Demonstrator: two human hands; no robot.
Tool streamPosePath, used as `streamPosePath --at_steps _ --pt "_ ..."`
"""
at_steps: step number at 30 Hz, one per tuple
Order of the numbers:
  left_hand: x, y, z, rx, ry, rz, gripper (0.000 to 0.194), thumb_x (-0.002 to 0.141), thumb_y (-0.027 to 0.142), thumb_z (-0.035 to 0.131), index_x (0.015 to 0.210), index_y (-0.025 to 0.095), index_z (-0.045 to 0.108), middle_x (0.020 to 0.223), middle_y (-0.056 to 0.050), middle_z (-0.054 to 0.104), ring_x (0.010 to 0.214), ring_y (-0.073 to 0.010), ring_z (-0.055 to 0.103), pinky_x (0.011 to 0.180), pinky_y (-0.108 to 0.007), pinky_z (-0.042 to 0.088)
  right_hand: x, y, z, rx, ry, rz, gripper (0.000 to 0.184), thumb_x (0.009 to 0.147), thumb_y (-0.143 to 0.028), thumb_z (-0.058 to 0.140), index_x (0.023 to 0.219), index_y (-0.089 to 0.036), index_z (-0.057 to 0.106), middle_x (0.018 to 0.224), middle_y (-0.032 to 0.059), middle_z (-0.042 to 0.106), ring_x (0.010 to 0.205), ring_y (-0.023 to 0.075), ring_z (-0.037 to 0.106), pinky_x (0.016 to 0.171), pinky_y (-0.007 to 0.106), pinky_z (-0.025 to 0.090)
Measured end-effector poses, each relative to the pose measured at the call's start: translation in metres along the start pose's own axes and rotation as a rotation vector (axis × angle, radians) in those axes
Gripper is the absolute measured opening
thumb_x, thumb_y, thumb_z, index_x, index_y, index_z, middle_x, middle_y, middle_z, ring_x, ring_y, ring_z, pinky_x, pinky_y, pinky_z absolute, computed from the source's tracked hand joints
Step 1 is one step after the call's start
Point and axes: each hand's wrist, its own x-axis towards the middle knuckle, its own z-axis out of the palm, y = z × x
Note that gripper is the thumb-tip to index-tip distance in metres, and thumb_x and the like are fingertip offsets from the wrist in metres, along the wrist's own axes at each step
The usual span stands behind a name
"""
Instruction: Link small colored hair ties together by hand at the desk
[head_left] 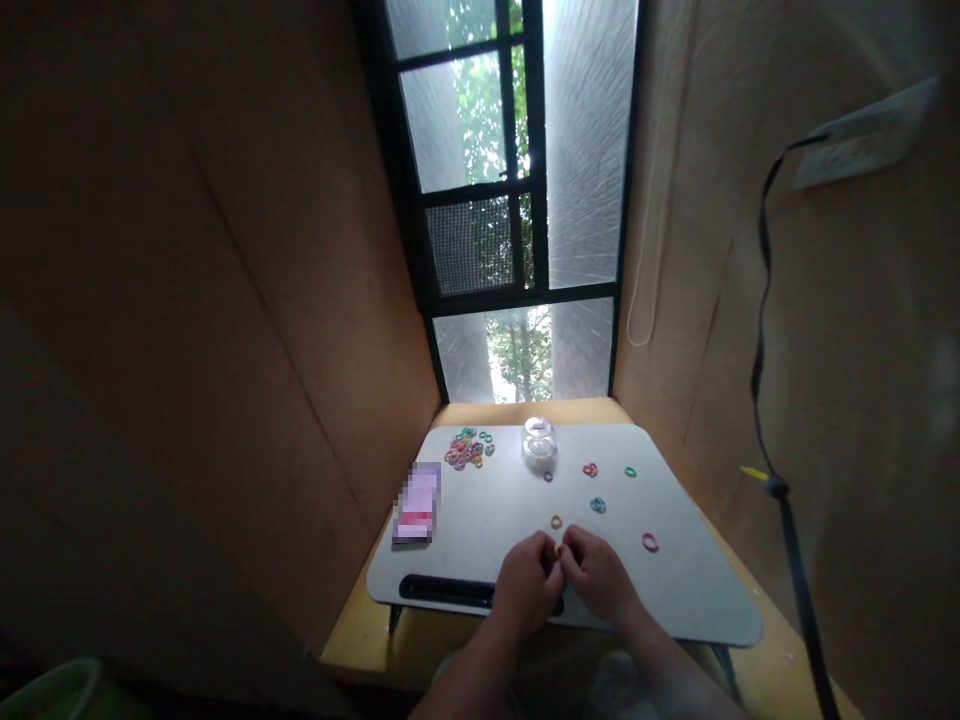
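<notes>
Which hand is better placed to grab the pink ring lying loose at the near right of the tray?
Right, probably. The pink ring lies just beyond the right hand, on its side; the left hand would have to cross over.

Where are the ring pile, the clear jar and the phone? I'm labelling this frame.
ring pile (468, 449), head view, middle of the heap.
clear jar (539, 447), head view, its side wall.
phone (418, 503), head view, centre of its screen.
</notes>
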Motion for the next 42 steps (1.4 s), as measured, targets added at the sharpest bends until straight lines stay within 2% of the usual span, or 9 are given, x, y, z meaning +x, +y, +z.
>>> streamPosePath --at_steps 23,42 --pt "-0.004 0.005 -0.003 0.070 -0.014 0.049 0.014 0.086 0.030 0.050 0.076 0.019 0.050 0.071 0.000 0.057 0.063 -0.0122 0.047 0.058 -0.025 0.028 0.000 0.001 -0.002 -0.005 -0.009 -0.019 0.017 0.084 -0.026 0.044 0.068 -0.021 0.046 0.062 -0.0013 0.054 0.060 0.0141 0.049 0.057 0.025 0.034" --pt "0.007 -0.002 -0.003 0.055 -0.080 0.038 0.009 0.081 0.025 0.052 0.075 0.020 0.049 0.072 0.000 0.055 0.066 -0.0140 0.046 0.060 -0.027 0.029 0.012 0.001 -0.003 0.013 -0.077 0.057 0.019 0.086 -0.028 0.046 0.068 -0.021 0.046 0.059 -0.0033 0.048 0.058 0.0125 0.046 0.056 0.024 0.033"
